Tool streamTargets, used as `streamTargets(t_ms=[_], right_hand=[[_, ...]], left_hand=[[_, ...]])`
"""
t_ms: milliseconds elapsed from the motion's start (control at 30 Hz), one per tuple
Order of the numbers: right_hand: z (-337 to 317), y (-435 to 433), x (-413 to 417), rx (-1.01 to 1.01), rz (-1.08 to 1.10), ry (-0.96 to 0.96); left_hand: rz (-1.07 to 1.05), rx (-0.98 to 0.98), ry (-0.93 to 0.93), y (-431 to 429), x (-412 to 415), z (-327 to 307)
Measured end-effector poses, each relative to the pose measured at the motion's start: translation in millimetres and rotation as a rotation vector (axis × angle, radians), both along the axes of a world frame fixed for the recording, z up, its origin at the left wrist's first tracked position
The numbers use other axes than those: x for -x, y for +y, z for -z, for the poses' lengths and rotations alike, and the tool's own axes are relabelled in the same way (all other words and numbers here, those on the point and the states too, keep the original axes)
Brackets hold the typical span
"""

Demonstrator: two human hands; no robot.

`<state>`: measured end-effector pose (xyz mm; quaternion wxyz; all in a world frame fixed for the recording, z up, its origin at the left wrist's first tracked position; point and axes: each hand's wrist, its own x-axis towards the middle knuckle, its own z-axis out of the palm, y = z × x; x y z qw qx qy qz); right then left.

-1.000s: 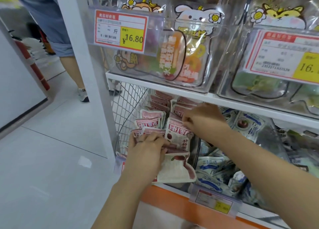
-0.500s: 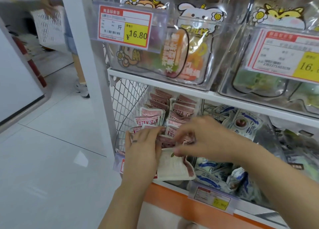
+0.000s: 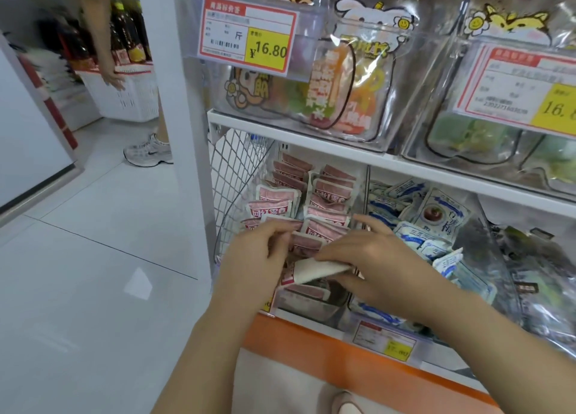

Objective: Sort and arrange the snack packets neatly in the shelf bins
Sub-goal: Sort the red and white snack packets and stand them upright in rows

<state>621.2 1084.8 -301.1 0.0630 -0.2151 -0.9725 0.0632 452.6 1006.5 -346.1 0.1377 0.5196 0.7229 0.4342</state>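
Pink snack packets [image 3: 327,200] stand in two rows inside a clear shelf bin [image 3: 314,309] on the lower shelf. My left hand [image 3: 257,257] rests on the front packets of the left row, its fingers curled over their tops. My right hand [image 3: 371,259] pinches one packet [image 3: 314,270], white side up, and holds it flat over the front of the bin. Blue-and-white packets [image 3: 436,214] lie loose in the neighbouring bin to the right.
A wire mesh panel [image 3: 237,176] closes the shelf's left end beside a white post [image 3: 184,126]. The upper shelf carries clear bins [image 3: 311,80] with price tags [image 3: 249,33]. Another person [image 3: 149,145] stands on the left by a white basket [image 3: 124,95].
My right hand has come forward from the back of the right row and lifted the white-backed packet off the bin's front. The person on the left has stepped closer with the basket.
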Motion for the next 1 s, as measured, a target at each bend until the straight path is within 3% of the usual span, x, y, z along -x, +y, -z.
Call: streamTargets(t_ms=[133, 233, 333, 467, 667, 833, 1000], right_hand=[[-3.0, -5.2, 0.3, 0.048, 0.162, 0.301], [-2.8, -14.4, 2.8, 0.313, 0.356, 0.558], [3.9, -21.0, 4.2, 0.483, 0.394, 0.733], [16.9, -29.9, 9.1, 0.718, 0.381, 0.769], [21.0, -19.8, 24.7, 0.517, 0.33, 0.552], [10.1, -15.9, 37.8, 0.543, 0.247, 0.715], [15.6, -14.9, 49.7, 0.421, 0.273, 0.705]], left_hand=[[-0.079, -0.092, -0.309, -12.9, 6.6, -15.6], [-0.132, -0.181, -0.472, -16.0, 12.2, -15.8], [-0.01, -0.118, -0.576, -18.2, 9.8, -17.2], [0.123, -0.093, -0.564, -17.0, -3.0, -19.6], [0.14, -0.202, -0.5, -14.2, -2.6, -18.6], [0.05, -0.24, -0.26, -12.6, 6.8, -17.6], [0.014, -0.213, -0.156, -11.9, 13.0, -15.3]])
